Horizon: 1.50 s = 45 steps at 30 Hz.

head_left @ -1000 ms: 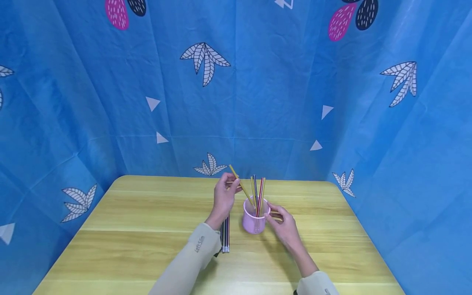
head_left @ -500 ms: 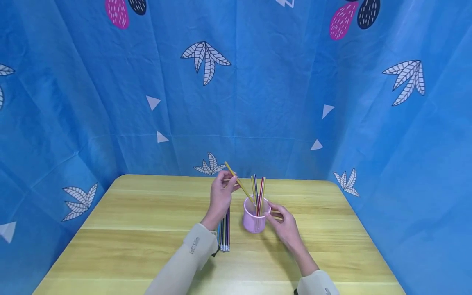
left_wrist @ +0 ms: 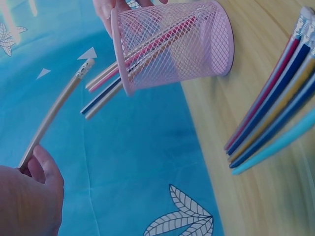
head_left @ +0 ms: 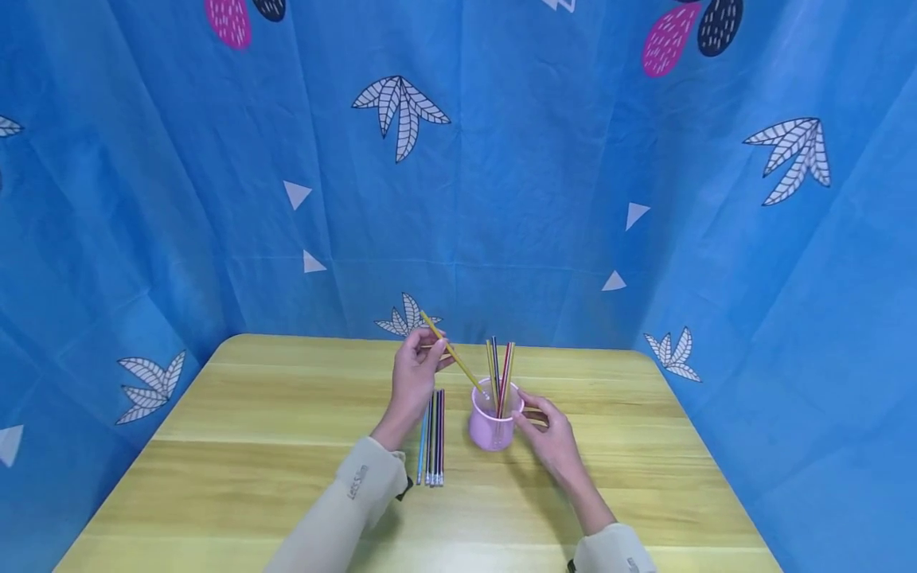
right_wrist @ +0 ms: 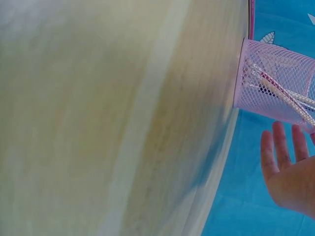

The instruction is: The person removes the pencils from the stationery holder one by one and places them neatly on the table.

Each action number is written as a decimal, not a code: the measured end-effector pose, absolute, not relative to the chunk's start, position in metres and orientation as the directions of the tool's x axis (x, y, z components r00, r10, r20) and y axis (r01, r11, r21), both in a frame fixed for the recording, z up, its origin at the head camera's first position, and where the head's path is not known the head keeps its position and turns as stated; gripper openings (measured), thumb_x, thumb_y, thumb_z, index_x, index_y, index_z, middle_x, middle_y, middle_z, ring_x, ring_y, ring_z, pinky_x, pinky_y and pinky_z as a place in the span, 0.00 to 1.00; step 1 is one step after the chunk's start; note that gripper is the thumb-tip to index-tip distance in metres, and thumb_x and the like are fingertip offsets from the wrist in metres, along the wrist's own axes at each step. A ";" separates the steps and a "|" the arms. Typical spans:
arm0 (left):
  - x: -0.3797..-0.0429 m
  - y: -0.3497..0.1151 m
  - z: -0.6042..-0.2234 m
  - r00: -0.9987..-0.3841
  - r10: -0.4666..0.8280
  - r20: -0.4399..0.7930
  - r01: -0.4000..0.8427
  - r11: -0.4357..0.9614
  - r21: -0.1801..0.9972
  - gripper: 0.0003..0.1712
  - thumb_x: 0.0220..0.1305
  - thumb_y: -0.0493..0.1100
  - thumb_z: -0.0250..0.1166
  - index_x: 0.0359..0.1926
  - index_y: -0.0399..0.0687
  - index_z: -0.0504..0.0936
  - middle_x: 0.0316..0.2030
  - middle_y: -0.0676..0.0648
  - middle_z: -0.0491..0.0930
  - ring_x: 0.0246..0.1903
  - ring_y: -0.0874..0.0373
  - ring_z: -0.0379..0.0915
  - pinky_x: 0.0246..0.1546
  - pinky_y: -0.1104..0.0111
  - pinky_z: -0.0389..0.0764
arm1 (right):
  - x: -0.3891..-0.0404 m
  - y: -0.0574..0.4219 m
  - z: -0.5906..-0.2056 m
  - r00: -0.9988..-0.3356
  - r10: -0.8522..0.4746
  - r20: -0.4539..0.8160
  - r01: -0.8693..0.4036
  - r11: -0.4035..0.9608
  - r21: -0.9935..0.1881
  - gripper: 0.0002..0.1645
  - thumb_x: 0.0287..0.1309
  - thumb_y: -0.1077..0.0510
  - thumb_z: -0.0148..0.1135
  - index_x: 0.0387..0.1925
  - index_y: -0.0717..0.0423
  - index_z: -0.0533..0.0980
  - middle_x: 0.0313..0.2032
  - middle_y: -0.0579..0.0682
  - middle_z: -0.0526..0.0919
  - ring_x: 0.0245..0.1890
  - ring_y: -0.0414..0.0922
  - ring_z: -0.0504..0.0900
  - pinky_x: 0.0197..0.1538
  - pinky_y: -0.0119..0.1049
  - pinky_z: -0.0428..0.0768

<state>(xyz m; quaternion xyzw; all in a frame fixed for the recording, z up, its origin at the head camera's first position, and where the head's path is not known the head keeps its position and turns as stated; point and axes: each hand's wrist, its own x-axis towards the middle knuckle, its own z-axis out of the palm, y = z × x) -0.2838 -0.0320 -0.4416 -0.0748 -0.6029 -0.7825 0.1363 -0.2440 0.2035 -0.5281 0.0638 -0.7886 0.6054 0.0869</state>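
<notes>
My left hand point(head_left: 415, 374) pinches a yellow pencil point(head_left: 458, 360) between thumb and fingers, tilted, with its eraser end down toward the cup. In the left wrist view that white eraser end stands just outside the cup's rim. The pink mesh pencil cup point(head_left: 491, 430) stands upright on the table, holding several pencils point(left_wrist: 147, 49) in yellow, red and dark blue. My right hand point(head_left: 550, 436) holds the cup's right side at the rim, thumb in front and index finger behind. Its other fingers point(right_wrist: 280, 145) extend beside the mesh in the right wrist view.
Several pencils point(head_left: 433, 446) lie side by side on the wooden table point(head_left: 286, 461), left of the cup, their eraser ends toward me; one is light blue. A blue patterned curtain point(head_left: 530, 199) hangs along the back and sides of the table.
My left hand has moved left and slightly up with the yellow pencil, drawing its lower end out toward the cup's left rim. More of the lying pencils shows. The right hand stays at the cup.
</notes>
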 end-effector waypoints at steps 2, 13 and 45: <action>-0.283 -0.035 -0.440 -0.953 -0.122 0.277 0.300 -0.249 0.921 0.12 0.73 0.30 0.60 0.54 0.29 0.75 0.46 0.41 0.81 0.43 0.55 0.83 0.50 0.62 0.90 | -0.244 0.203 -0.528 -0.978 0.009 0.211 -0.201 0.260 -0.944 0.28 0.67 0.61 0.68 0.66 0.62 0.75 0.61 0.63 0.80 0.57 0.59 0.83 0.59 0.33 0.86; -0.277 -0.048 -0.436 -0.964 -0.112 0.241 0.259 -0.192 0.947 0.12 0.75 0.31 0.57 0.56 0.31 0.74 0.49 0.37 0.79 0.44 0.57 0.82 0.52 0.62 0.90 | -0.243 0.201 -0.522 -0.984 0.012 0.180 -0.169 0.282 -0.944 0.28 0.67 0.61 0.67 0.67 0.61 0.74 0.63 0.63 0.80 0.58 0.58 0.82 0.62 0.39 0.85; -0.269 -0.081 -0.456 -0.992 -0.046 0.113 0.117 -0.092 0.989 0.15 0.74 0.33 0.60 0.58 0.40 0.79 0.45 0.48 0.81 0.44 0.52 0.77 0.51 0.59 0.89 | -0.245 0.200 -0.524 -0.982 0.031 0.185 -0.168 0.296 -0.940 0.26 0.67 0.61 0.67 0.65 0.62 0.76 0.60 0.63 0.81 0.57 0.58 0.83 0.63 0.45 0.85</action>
